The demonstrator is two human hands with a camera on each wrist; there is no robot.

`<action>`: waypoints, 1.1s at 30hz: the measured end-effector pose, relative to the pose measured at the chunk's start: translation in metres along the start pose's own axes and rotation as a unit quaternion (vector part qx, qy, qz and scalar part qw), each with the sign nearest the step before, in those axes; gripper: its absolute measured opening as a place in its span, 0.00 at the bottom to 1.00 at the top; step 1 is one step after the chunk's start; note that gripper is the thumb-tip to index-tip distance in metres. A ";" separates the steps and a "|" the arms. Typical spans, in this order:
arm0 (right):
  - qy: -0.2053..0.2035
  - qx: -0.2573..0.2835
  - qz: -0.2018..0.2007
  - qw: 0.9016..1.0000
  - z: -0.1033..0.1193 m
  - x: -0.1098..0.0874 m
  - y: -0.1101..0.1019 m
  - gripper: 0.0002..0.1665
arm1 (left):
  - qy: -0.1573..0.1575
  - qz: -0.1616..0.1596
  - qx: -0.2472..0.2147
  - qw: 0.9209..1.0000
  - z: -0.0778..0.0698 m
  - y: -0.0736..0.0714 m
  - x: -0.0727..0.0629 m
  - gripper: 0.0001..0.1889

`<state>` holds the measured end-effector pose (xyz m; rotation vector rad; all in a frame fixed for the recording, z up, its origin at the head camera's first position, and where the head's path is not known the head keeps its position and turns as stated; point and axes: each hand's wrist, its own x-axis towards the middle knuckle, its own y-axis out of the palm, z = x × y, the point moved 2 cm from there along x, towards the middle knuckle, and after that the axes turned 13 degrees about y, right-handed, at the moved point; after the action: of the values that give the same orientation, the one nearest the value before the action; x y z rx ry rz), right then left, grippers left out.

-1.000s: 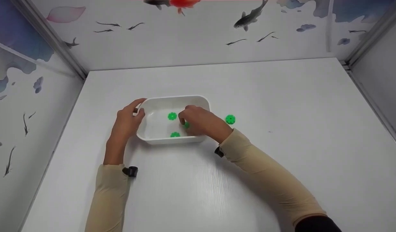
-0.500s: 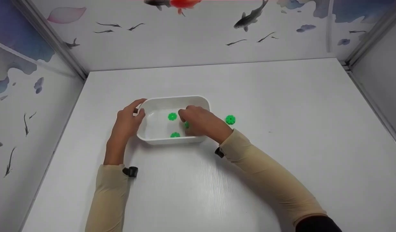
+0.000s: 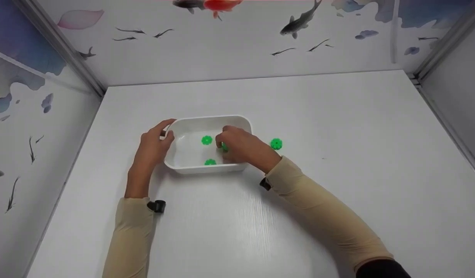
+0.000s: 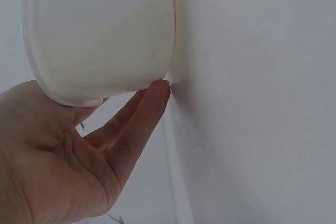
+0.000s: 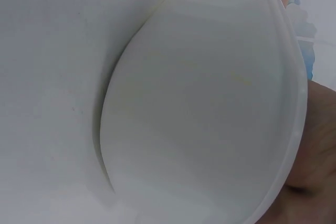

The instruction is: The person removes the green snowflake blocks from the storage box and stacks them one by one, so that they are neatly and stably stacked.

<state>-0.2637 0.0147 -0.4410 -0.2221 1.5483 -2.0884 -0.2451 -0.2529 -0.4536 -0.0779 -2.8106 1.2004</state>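
A white plastic basin (image 3: 189, 150) stands on the table, seen from outside in both wrist views. My left hand (image 3: 152, 146) grips its left end, thumb at the rim; in the left wrist view its fingers (image 4: 142, 124) touch the outer wall low down. Inside the basin, my right hand (image 3: 241, 144) pinches a green flower-shaped disc (image 3: 225, 147), partly hidden by the fingers. Two more green flower-shaped pieces lie in the basin, one upper piece (image 3: 207, 140) and one lower piece (image 3: 210, 162) partly hidden by the front wall. The basin wall hides the right fingertips in the right wrist view.
Another green flower-shaped piece (image 3: 276, 144) lies on the white table (image 3: 338, 116), just right of the basin. Panels with painted fish (image 3: 295, 27) enclose the table at the back and sides.
My right hand shifts very slightly within the basin, and the green disc at its fingers moves up a little. My left hand and the basin keep their place.
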 end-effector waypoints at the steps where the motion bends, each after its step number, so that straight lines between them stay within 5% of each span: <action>1: 0.002 0.001 0.001 1.000 0.000 0.000 0.000 0.17 | 0.002 0.000 0.001 1.000 0.000 0.000 0.000 0.25; 11: -0.005 0.003 -0.005 1.000 -0.001 0.004 0.003 0.15 | -0.007 -0.002 0.009 1.000 0.003 0.001 0.000 0.26; 16: -0.029 0.051 -0.024 0.998 -0.004 0.002 0.001 0.15 | -0.003 -0.008 0.005 1.000 0.002 0.003 0.001 0.26; 33: -0.113 0.189 -0.082 0.972 -0.028 -0.022 -0.013 0.15 | -0.001 -0.006 0.009 1.000 0.001 0.003 0.002 0.26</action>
<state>-0.2609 0.0518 -0.4341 -0.4408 1.0064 -2.3449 -0.2469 -0.2516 -0.4558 -0.0580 -2.7982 1.2229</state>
